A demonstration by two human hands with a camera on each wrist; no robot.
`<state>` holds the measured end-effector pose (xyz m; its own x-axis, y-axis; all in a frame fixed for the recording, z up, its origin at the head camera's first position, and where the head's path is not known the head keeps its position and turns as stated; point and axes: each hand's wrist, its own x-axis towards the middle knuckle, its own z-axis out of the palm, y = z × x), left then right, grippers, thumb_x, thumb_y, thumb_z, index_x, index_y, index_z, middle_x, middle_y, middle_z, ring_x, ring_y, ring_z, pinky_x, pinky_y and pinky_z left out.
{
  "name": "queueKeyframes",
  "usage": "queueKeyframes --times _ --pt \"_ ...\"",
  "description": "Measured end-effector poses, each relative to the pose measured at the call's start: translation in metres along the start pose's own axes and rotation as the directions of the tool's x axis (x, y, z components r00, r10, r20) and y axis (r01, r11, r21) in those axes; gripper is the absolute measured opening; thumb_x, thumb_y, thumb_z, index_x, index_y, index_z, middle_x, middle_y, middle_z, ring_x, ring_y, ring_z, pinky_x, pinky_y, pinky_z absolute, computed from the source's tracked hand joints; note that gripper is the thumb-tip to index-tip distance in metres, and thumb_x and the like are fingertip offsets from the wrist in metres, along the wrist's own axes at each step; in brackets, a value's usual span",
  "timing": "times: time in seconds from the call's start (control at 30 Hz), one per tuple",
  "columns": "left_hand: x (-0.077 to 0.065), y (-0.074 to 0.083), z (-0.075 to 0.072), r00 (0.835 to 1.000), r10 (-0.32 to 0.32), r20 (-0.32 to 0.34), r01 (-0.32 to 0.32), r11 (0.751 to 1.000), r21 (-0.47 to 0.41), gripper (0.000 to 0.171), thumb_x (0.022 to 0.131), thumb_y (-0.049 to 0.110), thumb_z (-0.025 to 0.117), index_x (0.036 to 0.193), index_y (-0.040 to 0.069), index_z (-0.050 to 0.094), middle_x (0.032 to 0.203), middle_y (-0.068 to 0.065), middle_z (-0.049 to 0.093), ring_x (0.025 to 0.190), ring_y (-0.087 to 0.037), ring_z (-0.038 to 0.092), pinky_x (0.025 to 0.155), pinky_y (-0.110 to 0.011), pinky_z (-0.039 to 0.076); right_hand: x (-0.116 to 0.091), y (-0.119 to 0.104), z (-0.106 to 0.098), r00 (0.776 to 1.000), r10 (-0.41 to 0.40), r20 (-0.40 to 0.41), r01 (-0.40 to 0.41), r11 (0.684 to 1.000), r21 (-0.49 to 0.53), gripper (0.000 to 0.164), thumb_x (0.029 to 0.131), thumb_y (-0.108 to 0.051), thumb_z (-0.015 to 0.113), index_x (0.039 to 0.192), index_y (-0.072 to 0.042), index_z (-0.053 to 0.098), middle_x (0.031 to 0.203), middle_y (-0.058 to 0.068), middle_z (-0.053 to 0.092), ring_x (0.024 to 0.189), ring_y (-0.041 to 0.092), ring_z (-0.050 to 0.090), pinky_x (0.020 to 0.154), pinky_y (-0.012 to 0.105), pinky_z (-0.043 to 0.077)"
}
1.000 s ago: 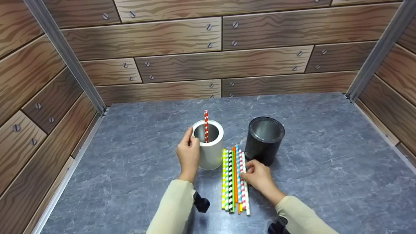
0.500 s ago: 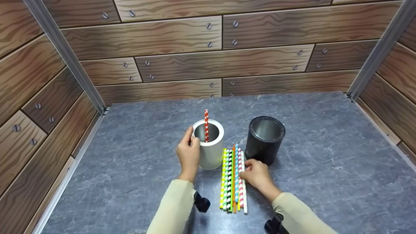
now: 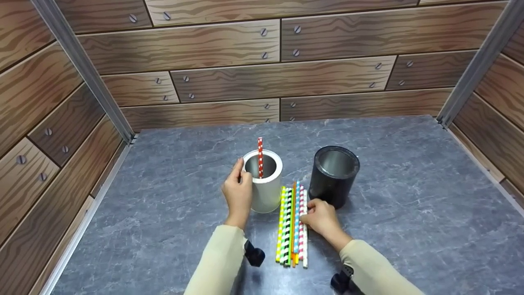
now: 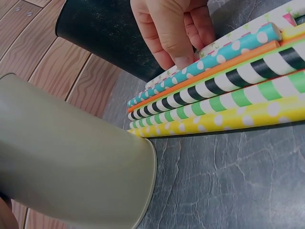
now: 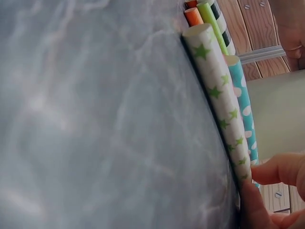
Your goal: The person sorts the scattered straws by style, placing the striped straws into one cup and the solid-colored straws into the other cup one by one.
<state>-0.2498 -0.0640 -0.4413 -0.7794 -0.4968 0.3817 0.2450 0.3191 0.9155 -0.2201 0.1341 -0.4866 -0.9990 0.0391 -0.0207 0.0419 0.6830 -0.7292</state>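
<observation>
A white cylindrical cup [image 3: 265, 196] stands upright with a red straw with white spots [image 3: 260, 157] leaning inside it. My left hand [image 3: 238, 192] grips the cup's left side near the rim. Right of the cup, several patterned straws [image 4: 224, 86] lie side by side on the table, among them yellow, green-striped, black-striped, orange and blue ones. At the bundle's right edge, my right hand [image 3: 323, 219] pinches a white straw with green stars [image 5: 217, 90] between thumb and finger. Its fingers partly hide that straw.
A black cylindrical cup [image 3: 333, 178] stands upright just beyond my right hand. Wood-patterned walls [image 3: 229, 82] enclose the grey marbled table [image 3: 163, 188] at the back and sides.
My right hand has shifted slightly left, and the near ends of the straws have moved left and closer together. The left hand and both cups look almost unchanged.
</observation>
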Motion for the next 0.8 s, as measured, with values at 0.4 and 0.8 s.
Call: queueKeyframes --times 0.4,0.8 --pt "0.0 -0.001 -0.001 1.0 0.01 0.006 -0.01 1.0 0.001 0.04 0.079 0.003 0.051 0.117 0.002 0.064 0.121 -0.013 0.061 0.102 -0.018 0.06 0.073 -0.03 0.047 0.002 -0.007 0.002 1.0 0.001 0.003 -0.001 0.993 -0.119 0.044 0.059 -0.012 0.068 0.099 0.006 0.064 0.074 0.007 0.062 0.073 0.025 0.058 0.072 0.039 0.048" --pt "-0.001 0.002 -0.001 1.0 -0.004 0.006 0.004 1.0 -0.003 0.04 0.079 0.003 0.05 0.116 0.002 0.064 0.12 -0.012 0.061 0.109 -0.02 0.059 0.074 -0.029 0.047 0.006 -0.009 0.006 0.998 0.06 0.029 -0.055 0.99 -0.127 0.032 0.053 -0.013 0.07 0.081 -0.003 0.063 0.076 0.007 0.061 0.071 0.024 0.054 0.066 0.036 0.046"
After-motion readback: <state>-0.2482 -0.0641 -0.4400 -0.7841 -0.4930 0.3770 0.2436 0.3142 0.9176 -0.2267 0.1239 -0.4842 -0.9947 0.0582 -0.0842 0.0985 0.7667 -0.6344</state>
